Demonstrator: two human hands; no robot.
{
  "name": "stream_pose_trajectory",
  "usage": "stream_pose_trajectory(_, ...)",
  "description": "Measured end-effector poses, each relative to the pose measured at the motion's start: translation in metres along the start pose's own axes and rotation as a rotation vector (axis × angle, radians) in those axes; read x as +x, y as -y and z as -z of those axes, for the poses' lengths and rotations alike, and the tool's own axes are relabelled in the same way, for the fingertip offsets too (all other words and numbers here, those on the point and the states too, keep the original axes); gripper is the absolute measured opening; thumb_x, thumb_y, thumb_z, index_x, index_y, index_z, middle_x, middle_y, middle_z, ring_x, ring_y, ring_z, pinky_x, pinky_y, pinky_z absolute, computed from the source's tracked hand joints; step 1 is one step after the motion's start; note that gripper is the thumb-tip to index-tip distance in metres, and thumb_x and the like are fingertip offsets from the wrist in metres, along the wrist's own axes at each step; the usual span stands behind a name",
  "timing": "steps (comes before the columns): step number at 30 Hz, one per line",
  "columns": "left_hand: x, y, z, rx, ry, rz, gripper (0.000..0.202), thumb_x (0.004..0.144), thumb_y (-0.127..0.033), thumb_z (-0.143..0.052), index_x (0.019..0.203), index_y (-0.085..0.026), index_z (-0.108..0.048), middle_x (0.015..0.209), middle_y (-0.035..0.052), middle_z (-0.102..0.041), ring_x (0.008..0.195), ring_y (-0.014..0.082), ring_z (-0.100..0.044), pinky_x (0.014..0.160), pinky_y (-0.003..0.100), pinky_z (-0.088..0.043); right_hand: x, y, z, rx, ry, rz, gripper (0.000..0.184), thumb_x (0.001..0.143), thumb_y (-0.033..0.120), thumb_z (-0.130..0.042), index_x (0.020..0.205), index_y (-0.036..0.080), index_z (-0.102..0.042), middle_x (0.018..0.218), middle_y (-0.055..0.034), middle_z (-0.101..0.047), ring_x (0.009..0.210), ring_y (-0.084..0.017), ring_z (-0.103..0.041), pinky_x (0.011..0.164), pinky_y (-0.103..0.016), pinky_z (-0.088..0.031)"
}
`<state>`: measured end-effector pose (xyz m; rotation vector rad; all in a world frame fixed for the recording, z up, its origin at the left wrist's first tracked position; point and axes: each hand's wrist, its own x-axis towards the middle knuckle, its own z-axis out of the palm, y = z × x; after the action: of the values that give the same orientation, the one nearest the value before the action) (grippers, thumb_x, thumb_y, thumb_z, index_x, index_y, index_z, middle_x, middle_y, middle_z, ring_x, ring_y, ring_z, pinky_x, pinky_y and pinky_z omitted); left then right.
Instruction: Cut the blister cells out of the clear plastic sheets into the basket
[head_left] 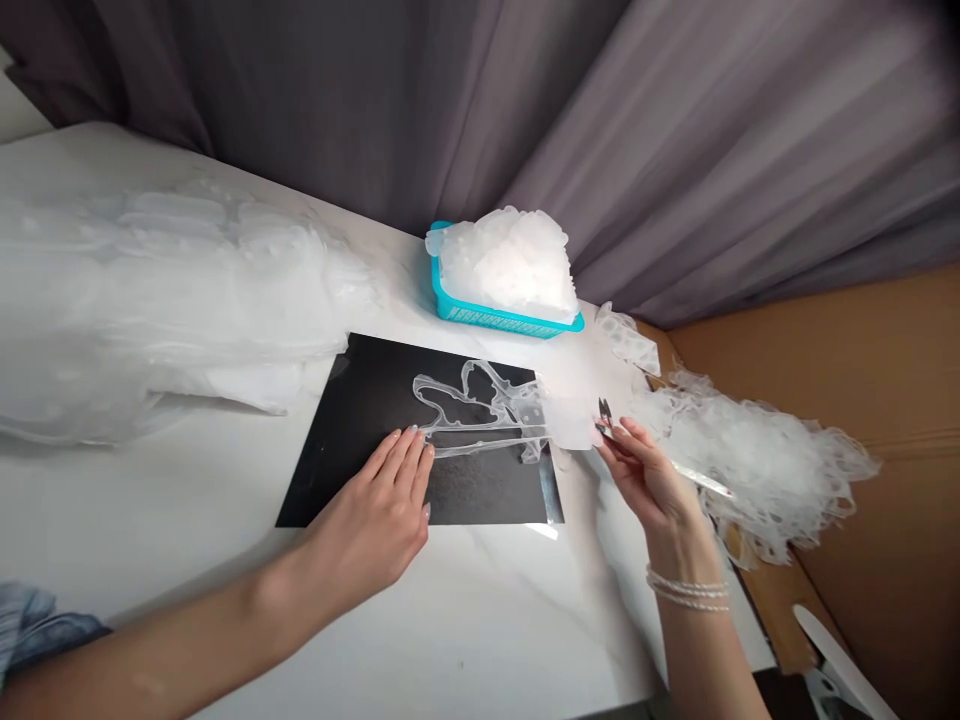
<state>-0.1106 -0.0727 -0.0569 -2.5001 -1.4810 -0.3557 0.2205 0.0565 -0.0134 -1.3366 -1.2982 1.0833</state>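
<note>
left hand (379, 505): open and laid flat, fingertips pressing on the clear film cut-out (480, 440)

right hand (645, 480): fingers closed narrowly around small metal snips (701, 478), blade tips raised just beside the cut-out's right end; multi-strand beaded bracelet (688, 592) at wrist

cut-out: thin, glossy, irregular looped outline, lying on a black sheet (352, 400); right end runs off the sheet into a frosted white film piece (574, 420). Condition: the looped part appears already cut free, with the frosted margin at the right end apparently still attached

teal plastic basket (510, 322): beyond the black sheet, heaped with white translucent pieces (506, 265)

large mass of layered clear film (165, 300): on the tabletop (150, 530), left of the black sheet, extending out of view

loose heap of lacy white film scraps (769, 470): right of the right hand, over the tabletop's edge and a cardboard panel (847, 370)

surroundings: grey-mauve curtain (375, 100) behind; denim sleeve (45, 625) at lower left
</note>
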Motion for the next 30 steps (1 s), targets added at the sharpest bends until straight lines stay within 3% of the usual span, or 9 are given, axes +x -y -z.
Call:
stream_pose_trajectory(5, 0.029, 0.004, 0.033, -0.334, 0.011, 0.135, 0.043, 0.095, -0.022, -0.034, 0.099, -0.003, -0.073, 0.109, 0.0241, -0.07, 0.112, 0.0377, -0.06, 0.091, 0.054, -0.049, -0.027, 0.028, -0.049, 0.311, 0.038, -0.112, 0.015, 0.08, 0.021, -0.072, 0.092, 0.021, -0.063, 0.095, -0.0056, -0.077, 0.101, -0.022, -0.073, 0.098, -0.042, -0.057)
stream_pose_trajectory(8, 0.053, 0.011, 0.049, -1.038, 0.077, 0.452, 0.048, 0.097, -0.041, -0.034, 0.091, -0.013, -0.072, 0.098, 0.0161, -0.072, 0.095, 0.0289, -0.066, 0.083, 0.046, -0.053, -0.052, 0.053, -0.077, 0.27, 0.106, 0.02, 0.01, 0.086, 0.023, -0.068, 0.094, 0.024, -0.061, 0.099, -0.0031, -0.076, 0.108, -0.021, -0.07, 0.102, -0.044, -0.053)
stream_pose_trajectory(11, 0.071, 0.014, 0.046, -1.927, 0.384, 0.759, 0.065, 0.09, -0.066, -0.034, 0.092, -0.013, -0.071, 0.091, 0.0136, -0.073, 0.086, 0.0244, -0.069, 0.079, 0.037, -0.055, -0.078, 0.065, -0.093, 0.056, 0.326, 0.107, 0.011, 0.09, 0.03, -0.064, 0.1, 0.025, -0.064, 0.107, -0.0055, -0.074, 0.105, -0.023, -0.07, 0.095, -0.043, -0.057)
stream_pose_trajectory(13, 0.076, 0.014, 0.037, -2.247, 0.518, 0.835, 0.07, 0.085, -0.073, -0.04, 0.091, -0.011, -0.072, 0.088, 0.0129, -0.074, 0.08, 0.0218, -0.069, 0.077, 0.033, -0.054, -0.085, 0.066, -0.098, -0.05, 0.442, 0.12, 0.021, 0.095, 0.038, -0.054, 0.105, 0.024, -0.066, 0.11, -0.0077, -0.073, 0.101, -0.023, -0.071, 0.09, -0.042, -0.058)
stream_pose_trajectory(18, 0.073, 0.009, 0.024, -2.133, 0.405, 0.867, 0.035, 0.08, -0.046, -0.068, 0.095, -0.015, -0.074, 0.093, 0.0108, -0.074, 0.085, 0.0211, -0.069, 0.08, 0.033, -0.052, -0.063, 0.063, -0.097, -0.26, 0.146, 0.116, 0.039, 0.099, 0.047, -0.04, 0.078, 0.019, -0.058, 0.082, -0.0064, -0.075, 0.079, -0.019, -0.07, 0.078, -0.036, -0.053)
stream_pose_trajectory(21, 0.071, 0.008, 0.025, -1.972, 0.362, 0.827, 0.023, 0.075, -0.033, -0.074, 0.09, -0.015, -0.075, 0.087, 0.0079, -0.073, 0.083, 0.0197, -0.067, 0.074, 0.031, -0.05, -0.047, 0.057, -0.101, -0.353, 0.299, 0.062, 0.036, 0.094, 0.042, -0.052, 0.066, 0.021, -0.043, 0.062, 0.0016, -0.06, 0.065, -0.015, -0.06, 0.063, -0.028, -0.043)
stream_pose_trajectory(24, 0.073, 0.006, 0.025, -1.85, 0.314, 0.809, 0.019, 0.074, -0.033, -0.075, 0.076, -0.015, -0.072, 0.068, 0.002, -0.064, 0.067, 0.015, -0.059, 0.062, 0.028, -0.044, -0.04, 0.048, -0.11, -0.239, 0.457, 0.019, 0.041, 0.084, 0.033, -0.064, 0.066, 0.023, -0.029, 0.058, 0.0087, -0.034, 0.053, -0.009, -0.04, 0.051, -0.024, -0.028)
stream_pose_trajectory(27, 0.076, 0.002, 0.023, -1.738, 0.243, 0.822, 0.022, 0.072, -0.036, -0.076, 0.069, -0.015, -0.069, 0.062, -0.0003, -0.059, 0.061, 0.0133, -0.054, 0.057, 0.026, -0.04, -0.041, 0.04, -0.117, -0.113, 0.452, 0.006, 0.043, 0.082, 0.026, -0.063, 0.067, 0.024, -0.023, 0.06, 0.0094, -0.025, 0.053, -0.008, -0.029, 0.051, -0.023, -0.024)
stream_pose_trajectory(30, 0.077, -0.005, 0.022, -1.637, 0.157, 0.826, 0.022, 0.074, -0.036, -0.072, 0.068, -0.016, -0.069, 0.063, -0.0005, -0.06, 0.061, 0.0134, -0.054, 0.057, 0.026, -0.04, -0.047, 0.038, -0.121, -0.122, 0.386, 0.053, 0.043, 0.081, 0.025, -0.063, 0.066, 0.024, -0.022, 0.058, 0.0089, -0.03, 0.055, -0.009, -0.034, 0.053, -0.023, -0.029)
